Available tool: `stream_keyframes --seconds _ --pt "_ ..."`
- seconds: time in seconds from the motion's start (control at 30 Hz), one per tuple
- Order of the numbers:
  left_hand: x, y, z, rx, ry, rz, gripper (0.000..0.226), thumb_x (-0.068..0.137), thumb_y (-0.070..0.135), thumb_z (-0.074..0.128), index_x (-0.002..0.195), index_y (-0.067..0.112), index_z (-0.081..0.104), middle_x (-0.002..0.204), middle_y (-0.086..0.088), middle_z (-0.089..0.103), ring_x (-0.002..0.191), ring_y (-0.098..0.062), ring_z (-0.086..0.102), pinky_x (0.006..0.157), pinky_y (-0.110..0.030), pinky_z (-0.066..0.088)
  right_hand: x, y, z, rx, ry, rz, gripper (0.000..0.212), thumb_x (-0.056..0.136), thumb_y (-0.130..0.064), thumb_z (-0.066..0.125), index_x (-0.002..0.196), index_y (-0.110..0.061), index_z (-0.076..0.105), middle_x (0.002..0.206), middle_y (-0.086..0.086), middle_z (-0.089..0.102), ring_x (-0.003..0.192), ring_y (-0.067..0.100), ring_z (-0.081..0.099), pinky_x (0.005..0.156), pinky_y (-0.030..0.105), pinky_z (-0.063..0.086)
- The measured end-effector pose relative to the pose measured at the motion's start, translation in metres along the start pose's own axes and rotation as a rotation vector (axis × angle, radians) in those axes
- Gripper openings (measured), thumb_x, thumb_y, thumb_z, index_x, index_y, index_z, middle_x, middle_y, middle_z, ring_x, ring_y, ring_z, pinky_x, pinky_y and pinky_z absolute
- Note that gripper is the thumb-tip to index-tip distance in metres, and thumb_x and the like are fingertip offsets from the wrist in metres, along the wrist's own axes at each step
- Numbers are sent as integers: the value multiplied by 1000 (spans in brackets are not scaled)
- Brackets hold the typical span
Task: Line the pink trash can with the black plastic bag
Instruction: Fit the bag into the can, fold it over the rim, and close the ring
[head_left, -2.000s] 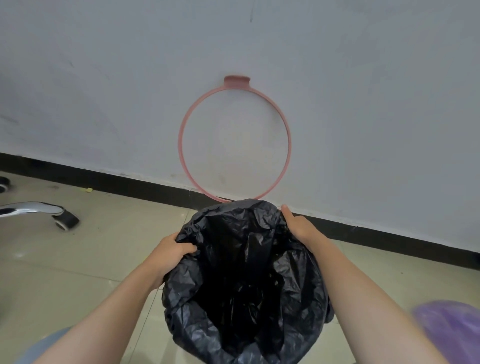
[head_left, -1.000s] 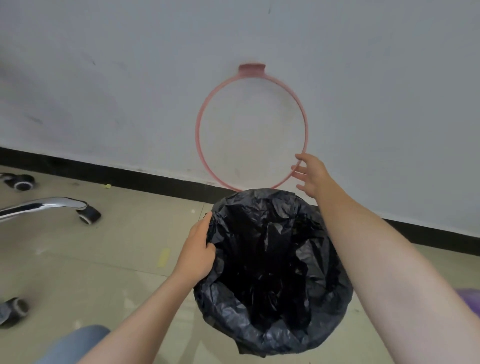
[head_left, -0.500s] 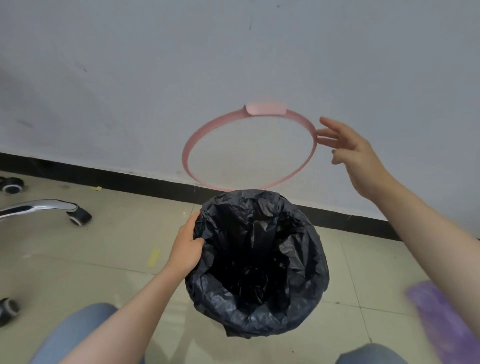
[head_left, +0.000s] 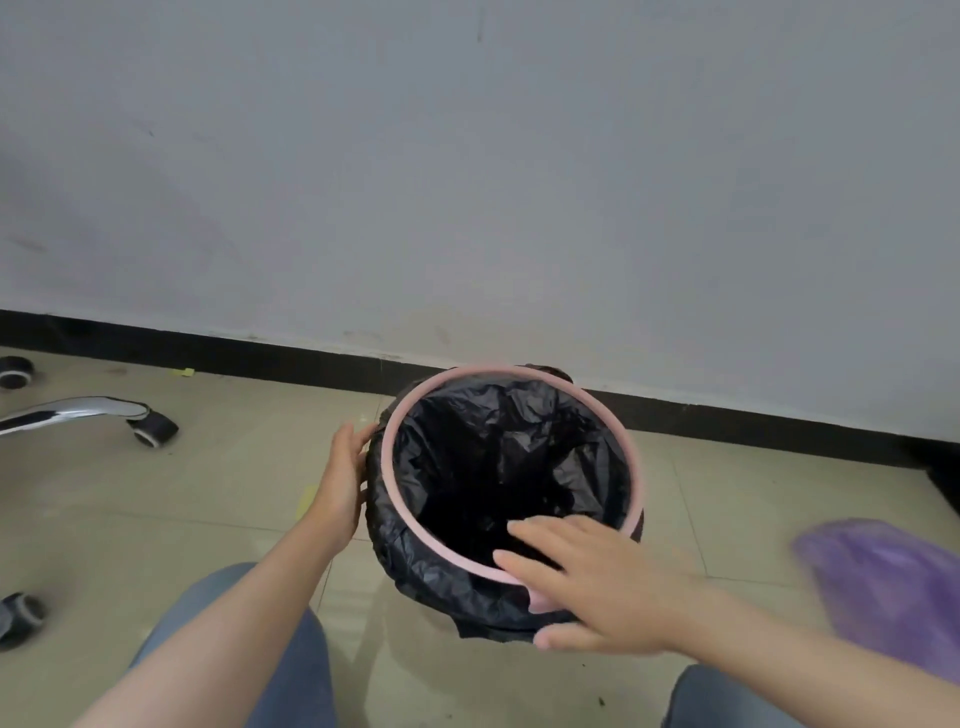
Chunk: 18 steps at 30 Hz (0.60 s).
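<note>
Now the pink ring (head_left: 385, 462) sits on top of the trash can, low and just right of centre in the frame, with the black plastic bag (head_left: 498, 457) lining the inside and folded out over the can's wall beneath it. At the can's left side, the left hand (head_left: 340, 480) lies flat and open against the bag-covered wall. Fingers spread, the right hand (head_left: 592, 587) rests open on the near part of the ring, gripping nothing. Chrome chair legs with casters (head_left: 150, 428) show at left on the tiled floor (head_left: 208, 493); a blurred purple object (head_left: 883, 587) sits at right.
</note>
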<state>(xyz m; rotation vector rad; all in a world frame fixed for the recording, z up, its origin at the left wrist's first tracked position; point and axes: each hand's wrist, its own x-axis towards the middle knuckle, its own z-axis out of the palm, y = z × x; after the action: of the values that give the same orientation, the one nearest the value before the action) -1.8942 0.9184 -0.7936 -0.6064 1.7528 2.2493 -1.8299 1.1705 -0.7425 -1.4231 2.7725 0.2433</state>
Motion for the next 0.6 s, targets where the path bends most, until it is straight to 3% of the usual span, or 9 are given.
stream_keyframes --seconds 0.1,0.2,0.27,0.33,0.4,0.47,0.6 --pt "1 0 8 117 -16 19 37 94 47 29 107 24 55 111 0 61 102 -19 57 90 -37 45 -9 -15 26 50 -30 67 58 78 -59 26 121 -25 45 113 -3 68 100 12 66 77 20 55" --pt "6 -3 12 256 11 72 51 90 44 46 136 25 32 133 0 50 118 -23 52 99 -38 44 -5 -21 39 18 9 80 63 71 -65 39 119 -24 44 106 -5 71 95 13 67 76 22 56" --pt "8 -5 13 264 37 86 53 92 33 47 140 23 27 137 -3 46 120 -24 50 96 -37 44 -1 -22 46 -1 23 68 70 62 -64 59 117 -23 45 102 -5 70 93 14 67 74 22 56" --pt "10 -5 14 253 43 80 50 94 28 45 140 21 27 137 -5 47 115 -24 52 91 -35 45 1 -22 51 -4 53 80 70 59 -58 67 117 -23 46 98 -5 69 91 15 66 72 22 55" --pt "13 -2 15 255 54 66 51 94 29 43 141 20 25 138 -6 45 114 -24 51 91 -34 43 4 -20 55 -13 109 97 60 67 -50 64 117 -23 46 96 -4 69 91 16 65 72 23 54" --pt "21 2 16 304 121 57 55 94 35 41 142 19 20 143 -8 39 124 -28 45 99 -38 40 9 -16 57 -25 124 119 53 71 -45 59 118 -24 46 95 -4 69 91 17 65 72 24 54" --pt "24 7 20 800 410 352 55 93 35 40 140 11 27 148 -16 33 136 -36 27 110 -51 27 36 3 55 -46 136 245 44 74 -40 46 115 -27 47 95 -3 69 93 20 66 73 27 55"
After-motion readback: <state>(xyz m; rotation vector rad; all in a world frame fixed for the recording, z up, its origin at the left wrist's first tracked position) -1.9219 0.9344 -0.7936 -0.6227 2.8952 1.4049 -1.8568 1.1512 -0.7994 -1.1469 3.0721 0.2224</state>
